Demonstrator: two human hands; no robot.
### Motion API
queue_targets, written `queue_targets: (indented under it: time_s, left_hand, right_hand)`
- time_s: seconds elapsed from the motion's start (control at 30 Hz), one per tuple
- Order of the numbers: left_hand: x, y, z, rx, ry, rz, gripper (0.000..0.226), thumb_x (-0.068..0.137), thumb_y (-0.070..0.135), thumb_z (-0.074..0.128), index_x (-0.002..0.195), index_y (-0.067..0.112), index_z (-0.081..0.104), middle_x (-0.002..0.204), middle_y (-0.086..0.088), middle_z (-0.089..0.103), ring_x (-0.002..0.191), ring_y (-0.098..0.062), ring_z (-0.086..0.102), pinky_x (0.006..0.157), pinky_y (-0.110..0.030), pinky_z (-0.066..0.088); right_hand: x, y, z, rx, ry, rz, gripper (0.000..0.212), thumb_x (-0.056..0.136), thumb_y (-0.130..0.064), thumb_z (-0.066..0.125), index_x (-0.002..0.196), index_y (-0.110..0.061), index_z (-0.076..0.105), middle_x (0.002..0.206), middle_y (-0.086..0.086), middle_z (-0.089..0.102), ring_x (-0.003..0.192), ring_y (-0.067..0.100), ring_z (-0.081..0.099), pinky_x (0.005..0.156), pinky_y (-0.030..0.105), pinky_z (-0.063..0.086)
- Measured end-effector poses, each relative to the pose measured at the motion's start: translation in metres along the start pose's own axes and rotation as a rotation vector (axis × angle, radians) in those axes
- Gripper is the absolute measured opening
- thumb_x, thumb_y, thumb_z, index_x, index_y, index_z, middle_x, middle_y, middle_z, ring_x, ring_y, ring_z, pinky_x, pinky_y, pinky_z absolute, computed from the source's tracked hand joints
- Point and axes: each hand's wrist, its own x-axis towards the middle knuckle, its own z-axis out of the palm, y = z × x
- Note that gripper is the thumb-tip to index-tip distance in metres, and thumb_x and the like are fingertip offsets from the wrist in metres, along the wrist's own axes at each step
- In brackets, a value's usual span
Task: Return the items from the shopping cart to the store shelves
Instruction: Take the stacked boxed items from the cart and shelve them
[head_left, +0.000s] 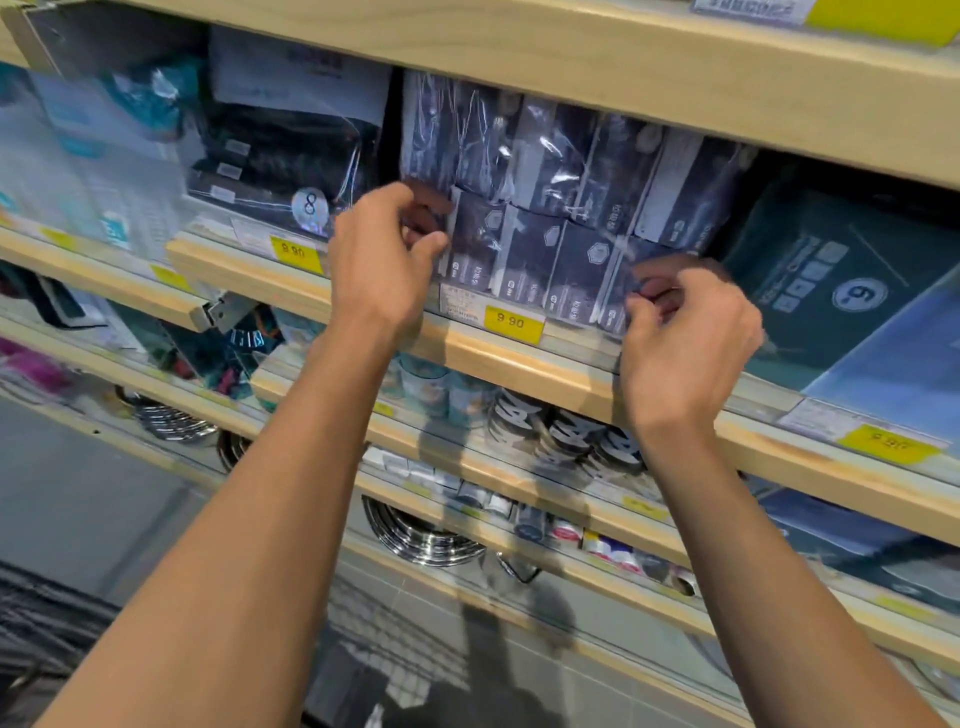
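the left hand (384, 260) pinches the left edge of a row of dark navy packets in clear plastic wrap (540, 208), thumb and curled fingers closed on the wrapping. the right hand (685, 338) grips the row's lower right corner, fingers curled round the film. the packets stand between the two hands on a pale wooden shelf (519, 364), leaning rightward. just below the left hand's wrist side sits a yellow price tag reading 9.90 (513, 323) on the shelf lip. right of the right hand lies a dark green flat box marked 6 (831, 291). left of the left hand is a black packet marked 8 (280, 161)
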Motion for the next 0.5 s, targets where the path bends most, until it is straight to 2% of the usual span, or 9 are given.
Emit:
queue_targets:
  time_s: [0.07,0.1,0.2,0.3,0.4,0.5]
  left_hand:
    - [0.001,0.003,0.001,0.033,-0.086,-0.026,0.02,0.091,0.019,0.07,0.111,0.018,0.072,0.098,0.0,0.073,0.091,-0.019,0.067,0.091,-0.034,0.053]
    - [0.001,0.004,0.0,0.048,-0.122,-0.029,0.021,0.093,0.021,0.069,0.114,0.016,0.072,0.102,-0.001,0.074,0.095,-0.018,0.066,0.091,-0.032,0.052]
    - [-0.005,0.007,-0.003,-0.046,-0.177,-0.001,0.025,0.095,0.021,0.066,0.12,0.022,0.07,0.103,0.002,0.073,0.097,-0.015,0.067,0.094,-0.032,0.053]
    - [-0.013,0.008,-0.008,-0.129,-0.177,0.072,0.023,0.096,0.017,0.062,0.117,0.024,0.07,0.101,0.007,0.072,0.096,-0.01,0.067,0.094,-0.033,0.054]
    - [-0.017,0.011,-0.011,-0.172,-0.173,0.12,0.022,0.097,0.015,0.06,0.115,0.022,0.071,0.104,0.009,0.072,0.099,-0.005,0.066,0.095,-0.035,0.054]
    - [-0.022,0.011,-0.01,-0.182,-0.181,0.127,0.025,0.097,0.015,0.059,0.119,0.022,0.069,0.111,0.01,0.071,0.105,-0.005,0.065,0.098,-0.037,0.053]
  right_hand:
    - [0.004,-0.003,0.003,-0.001,-0.033,0.004,0.022,0.085,-0.001,0.066,0.1,-0.014,0.077,0.095,0.002,0.075,0.087,0.018,0.067,0.087,0.027,0.052]
    - [0.004,-0.004,0.003,0.003,-0.053,0.001,0.025,0.085,-0.001,0.065,0.101,-0.014,0.077,0.097,0.002,0.075,0.09,0.02,0.069,0.089,0.033,0.055]
    - [-0.001,-0.008,-0.002,-0.008,-0.082,-0.012,0.017,0.088,-0.012,0.07,0.104,-0.015,0.076,0.098,0.001,0.075,0.091,0.02,0.068,0.089,0.032,0.053]
    - [-0.009,-0.01,-0.011,-0.031,0.016,-0.012,0.018,0.09,-0.021,0.071,0.107,-0.016,0.072,0.107,0.003,0.068,0.096,0.022,0.062,0.087,0.031,0.044]
    - [-0.007,-0.012,-0.013,-0.004,0.043,0.003,0.018,0.092,-0.019,0.068,0.108,-0.012,0.07,0.115,0.009,0.059,0.104,0.026,0.057,0.088,0.03,0.041]
    - [-0.005,-0.013,-0.01,-0.061,-0.033,-0.045,0.022,0.094,-0.012,0.062,0.115,-0.01,0.07,0.117,0.01,0.066,0.109,0.027,0.059,0.09,0.031,0.042]
